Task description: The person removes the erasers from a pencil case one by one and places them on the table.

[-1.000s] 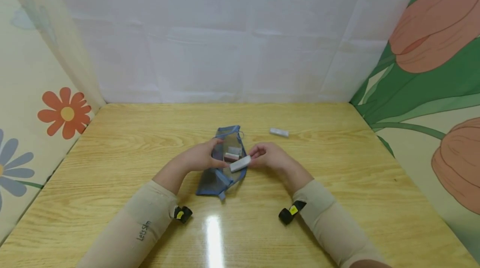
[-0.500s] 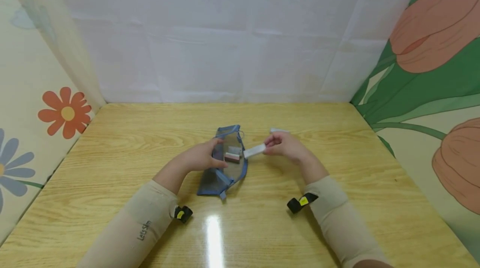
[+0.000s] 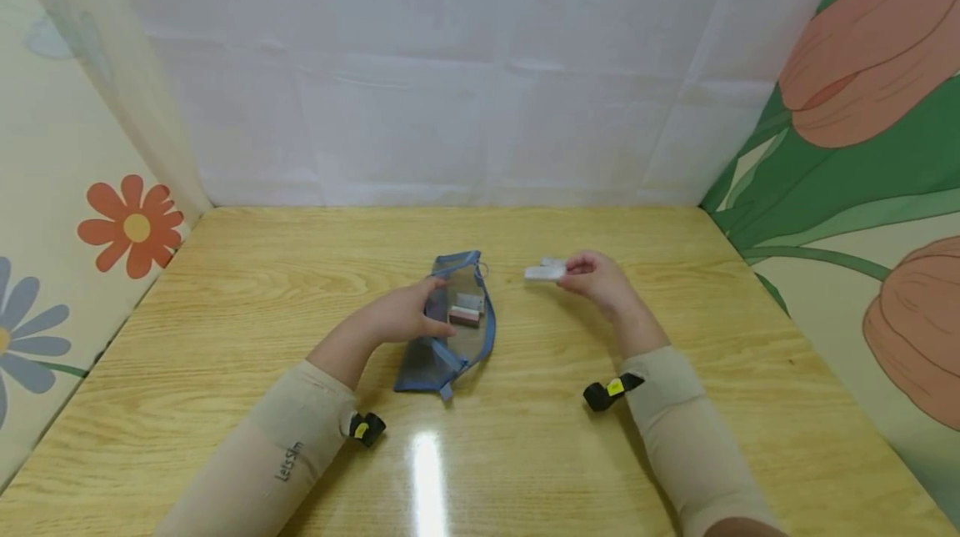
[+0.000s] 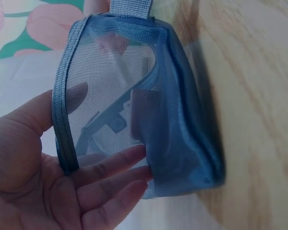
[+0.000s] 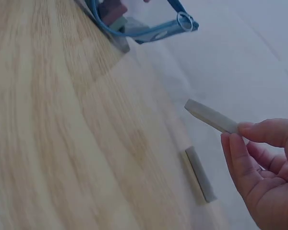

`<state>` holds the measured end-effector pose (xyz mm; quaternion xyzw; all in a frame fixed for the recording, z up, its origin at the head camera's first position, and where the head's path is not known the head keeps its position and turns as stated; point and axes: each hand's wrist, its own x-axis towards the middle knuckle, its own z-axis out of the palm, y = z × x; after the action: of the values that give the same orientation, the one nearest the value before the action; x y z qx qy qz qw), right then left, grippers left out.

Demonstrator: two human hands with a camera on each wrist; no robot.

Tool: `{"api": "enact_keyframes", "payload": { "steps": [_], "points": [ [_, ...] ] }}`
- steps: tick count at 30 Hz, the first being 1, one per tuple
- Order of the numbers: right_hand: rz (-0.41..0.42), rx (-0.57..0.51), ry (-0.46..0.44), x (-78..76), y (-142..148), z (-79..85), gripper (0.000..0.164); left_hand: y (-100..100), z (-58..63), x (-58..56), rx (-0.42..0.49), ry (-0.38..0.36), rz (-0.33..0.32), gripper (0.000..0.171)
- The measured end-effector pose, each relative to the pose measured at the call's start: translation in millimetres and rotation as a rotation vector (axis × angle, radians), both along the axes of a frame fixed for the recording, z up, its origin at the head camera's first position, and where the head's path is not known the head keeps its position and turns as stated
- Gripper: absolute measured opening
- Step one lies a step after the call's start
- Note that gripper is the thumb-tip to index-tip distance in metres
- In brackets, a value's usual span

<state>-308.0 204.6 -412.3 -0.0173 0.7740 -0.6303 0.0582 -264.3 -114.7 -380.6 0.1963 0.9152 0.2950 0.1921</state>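
Note:
A blue-trimmed mesh pouch (image 3: 483,337) lies with its mouth spread on the table. My left hand (image 3: 401,312) holds its side, the thumb behind the rim band and the fingers along the mesh (image 4: 108,72) in the left wrist view. Inside the pouch are a reddish-brown and white block (image 3: 464,317) and a pale block (image 3: 470,301). Thumb and fingertips of my right hand (image 3: 600,278) pinch one end of a slim white bar (image 5: 211,116), raised off the table. Just beside it, a similar bar (image 5: 200,175) rests on the tabletop, partly hidden in the head view.
The wooden table (image 3: 300,262) runs back to a white sheet (image 3: 480,103). Flower-printed panels (image 3: 900,187) stand at both sides. Each wrist carries a small black camera (image 3: 367,429). A small ring (image 5: 185,21) hangs at the pouch's zipper end.
My right hand has lifted the white bar away from the pouch's mouth and carried it right and back, beside the other bar. The left hand and pouch have hardly moved.

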Motion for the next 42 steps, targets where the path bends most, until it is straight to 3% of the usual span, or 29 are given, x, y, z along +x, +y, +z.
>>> {"api": "enact_keyframes", "payload": {
  "steps": [6, 14, 28, 37, 42],
  "points": [
    [-0.088, -0.042, -0.049, -4.7, 9, -9.2, 0.028, 0, -2.4, -1.0, -0.001, -0.005, 0.007, 0.083],
    [-0.123, -0.132, -0.140, -7.3, 14, -17.7, 0.026, -1, -0.8, -0.1, -0.006, -0.013, -0.009, 0.085],
    [-0.191, -0.043, -0.221, -20.2, 19, -20.0, 0.028, 0, -0.2, 0.8, -0.010, -0.013, 0.001, 0.085],
    [-0.144, 0.230, -0.181, -21.7, 19, -18.9, 0.030, 1, -0.3, 1.1, -0.001, -0.021, 0.001, 0.085],
    [-0.151, 0.101, -0.194, -23.1, 21, -22.1, 0.031, 0, -2.1, -0.1, 0.004, -0.016, -0.004, 0.085]
  ]
}}
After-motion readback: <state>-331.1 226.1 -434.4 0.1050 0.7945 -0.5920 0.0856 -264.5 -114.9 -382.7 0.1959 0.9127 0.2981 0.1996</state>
